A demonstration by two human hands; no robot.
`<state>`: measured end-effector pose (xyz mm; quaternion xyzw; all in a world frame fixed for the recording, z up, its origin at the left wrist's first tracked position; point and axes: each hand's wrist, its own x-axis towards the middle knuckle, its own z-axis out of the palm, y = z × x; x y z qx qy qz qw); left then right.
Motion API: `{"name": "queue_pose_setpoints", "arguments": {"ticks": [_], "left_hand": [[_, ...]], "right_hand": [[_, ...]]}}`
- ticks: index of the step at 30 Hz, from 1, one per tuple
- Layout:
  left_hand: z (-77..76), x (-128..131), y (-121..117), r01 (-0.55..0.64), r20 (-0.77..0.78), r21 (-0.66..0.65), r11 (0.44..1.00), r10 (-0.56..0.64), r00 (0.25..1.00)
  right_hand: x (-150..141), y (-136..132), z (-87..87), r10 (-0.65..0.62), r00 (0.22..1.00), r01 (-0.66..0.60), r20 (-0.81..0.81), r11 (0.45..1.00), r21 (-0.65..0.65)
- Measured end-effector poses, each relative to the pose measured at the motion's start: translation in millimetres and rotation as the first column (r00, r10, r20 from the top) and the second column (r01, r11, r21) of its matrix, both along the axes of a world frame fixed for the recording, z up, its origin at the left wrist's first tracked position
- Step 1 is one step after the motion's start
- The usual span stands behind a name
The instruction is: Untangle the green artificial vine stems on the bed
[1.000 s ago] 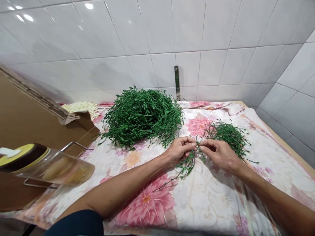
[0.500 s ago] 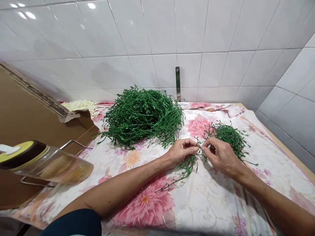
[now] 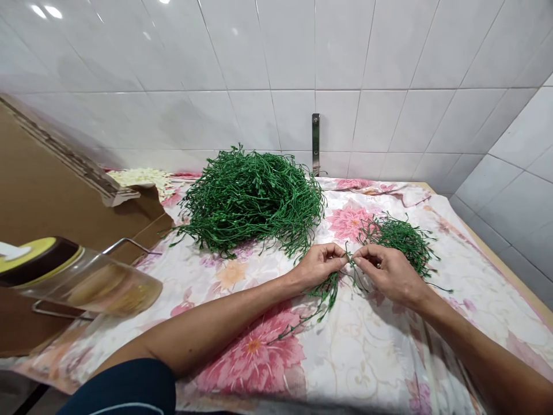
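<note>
Thin green plastic-looking stems (image 3: pixel 328 291) with small budded tips hang below my left hand (image 3: pixel 319 265), whose fingers are closed on them. Thumb and forefinger of my right hand (image 3: pixel 384 271) pinch part of a green stem (image 3: pixel 351 262) in the small gap between the two hands. Behind my left hand rises a large tangled heap of green stems (image 3: pixel 254 202). A smaller bunch of the same stems (image 3: pixel 401 239) lies just beyond my right hand, partly covered by it. The exact joint between the fingertips is too small to make out.
A flowered cloth (image 3: pixel 367 357) covers the table. To the left stand a cardboard box (image 3: pixel 52 173) and a clear jar (image 3: pixel 108 285) with a yellow and brown lid and a wire frame. Pale small pieces (image 3: pixel 144 180) lie behind the box. A metal bracket (image 3: pixel 315 144) is fixed to the tiled wall.
Both hands stay close together at nearly the same spot, fingertips shifting slightly on the stem. The camera view has tilted a little. The heap and bunch lie unchanged.
</note>
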<state>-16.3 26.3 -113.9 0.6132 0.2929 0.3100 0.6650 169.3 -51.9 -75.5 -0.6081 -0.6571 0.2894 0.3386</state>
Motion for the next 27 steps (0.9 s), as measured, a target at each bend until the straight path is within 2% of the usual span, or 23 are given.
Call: {"name": "queue_pose_setpoints", "arguments": {"ticks": [3,6,9,19,24,27], "left_hand": [[0.4,-1,-1,0.043,-0.012,-0.024,0.999,-0.044,0.999],[0.8,-1,-2,0.058,-0.054,-0.013,0.998,-0.058,0.997],[1.7,-1,-2,0.032,-0.079,0.017,0.999,-0.031,0.996],[0.3,-1,-7,-0.030,-0.053,0.100,0.995,0.036,0.998],[0.7,-1,-9,-0.062,-0.090,0.164,0.985,0.077,0.993],[3.2,-3,-10,-0.038,-0.124,0.226,0.973,0.067,0.990]], "right_hand": [[1,1,-1.1,-0.007,1.000,0.007,-0.015,0.999,-0.032],[1,1,-1.3,0.000,1.000,-0.001,0.023,0.999,0.055],[0,0,0.1,-0.008,1.000,0.006,0.030,0.997,0.082],[-7,1,-1.3,-0.008,0.991,0.001,-0.133,0.999,-0.054],[-11,0,-2.3,-0.058,0.996,0.055,-0.069,0.997,-0.048],[-11,0,0.2,-0.060,0.997,0.056,-0.048,0.996,-0.074]]}}
